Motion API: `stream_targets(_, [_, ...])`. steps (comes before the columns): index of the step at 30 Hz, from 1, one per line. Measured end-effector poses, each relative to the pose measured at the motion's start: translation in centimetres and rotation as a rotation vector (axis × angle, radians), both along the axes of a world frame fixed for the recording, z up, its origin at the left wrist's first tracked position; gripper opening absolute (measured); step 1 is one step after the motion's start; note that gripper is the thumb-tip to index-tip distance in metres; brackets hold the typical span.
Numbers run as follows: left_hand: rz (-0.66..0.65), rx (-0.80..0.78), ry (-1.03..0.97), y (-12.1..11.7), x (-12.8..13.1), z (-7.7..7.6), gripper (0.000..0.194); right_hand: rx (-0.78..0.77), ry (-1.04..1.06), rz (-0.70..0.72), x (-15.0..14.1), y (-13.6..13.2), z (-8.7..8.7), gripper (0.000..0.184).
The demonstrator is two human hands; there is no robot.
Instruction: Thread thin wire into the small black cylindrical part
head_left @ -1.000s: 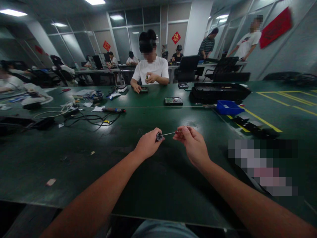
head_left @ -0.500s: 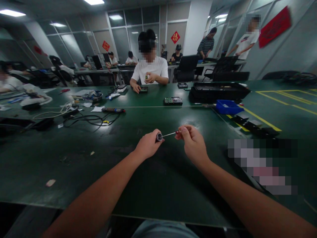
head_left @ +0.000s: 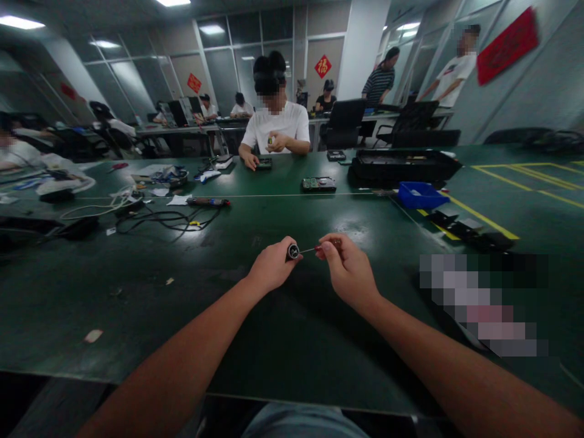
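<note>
My left hand (head_left: 271, 266) is closed around a small dark cylindrical part (head_left: 293, 250) with a pale ring at its round end, which faces me. In my right hand (head_left: 350, 267) is a screwdriver (head_left: 318, 248) with a reddish handle, gripped between thumb and fingers. Its thin metal shaft points left and reaches the dark part; whether the tip is inside it or just against it I cannot tell. Both hands are above the green table (head_left: 274, 340), close together. My fingers hide most of the cylindrical part and much of the handle.
Across the table a person (head_left: 278, 128) handles a small device. A hard drive (head_left: 318, 184), a black tray (head_left: 404, 165) and a blue bin (head_left: 422, 196) lie ahead. Cables (head_left: 171, 219) and an electric screwdriver (head_left: 208, 202) are on the left, black blocks (head_left: 472, 230) on the right.
My right hand has moved left with the screwdriver, closer to my left hand, so less of the shaft shows. My left hand has stayed nearly still.
</note>
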State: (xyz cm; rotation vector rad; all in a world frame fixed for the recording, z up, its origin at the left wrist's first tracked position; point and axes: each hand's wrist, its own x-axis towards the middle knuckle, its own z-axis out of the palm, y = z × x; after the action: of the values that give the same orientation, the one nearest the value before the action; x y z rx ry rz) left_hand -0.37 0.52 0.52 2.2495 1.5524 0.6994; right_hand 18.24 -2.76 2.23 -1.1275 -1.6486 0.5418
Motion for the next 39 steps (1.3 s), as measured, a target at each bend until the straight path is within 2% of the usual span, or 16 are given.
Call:
stream_targets(6, [-0.037,-0.044,0.061,0.1,-0.1,-0.2,0.016,0.079,-0.003,-0.136,0.9,0.2,0.5,0.021])
stream_targets(11, [-0.047,-0.029,0.102,0.1,0.0,-0.3,0.014,0.070,-0.071,-0.056,0.9,0.1,0.6,0.020])
stream_targets(14, [-0.032,-0.022,0.117,0.2,0.0,-0.3,0.015,0.073,-0.140,-0.065,0.9,0.1,0.7,0.020])
stream_targets(18, [-0.027,-0.030,0.144,0.2,0.0,-0.4,0.014,0.081,-0.112,-0.085,1.0,0.1,0.8,0.020])
stream_targets(23, [-0.033,-0.035,0.166,0.2,0.1,-0.3,0.013,0.062,-0.146,-0.020,0.9,0.0,0.9,0.019])
stream_targets(30, [0.000,-0.041,0.170,0.4,0.0,-0.7,0.011,0.068,-0.262,-0.077,1.0,0.3,1.1,0.021])
stream_targets(34, [0.018,-0.046,0.088,0.3,0.0,-0.5,0.014,0.092,-0.261,-0.132,1.3,0.3,1.3,0.022])
stream_targets(39, [0.081,0.012,-0.157,0.1,0.0,-0.1,0.014,0.114,-0.320,-0.147,1.3,0.6,1.3,0.025])
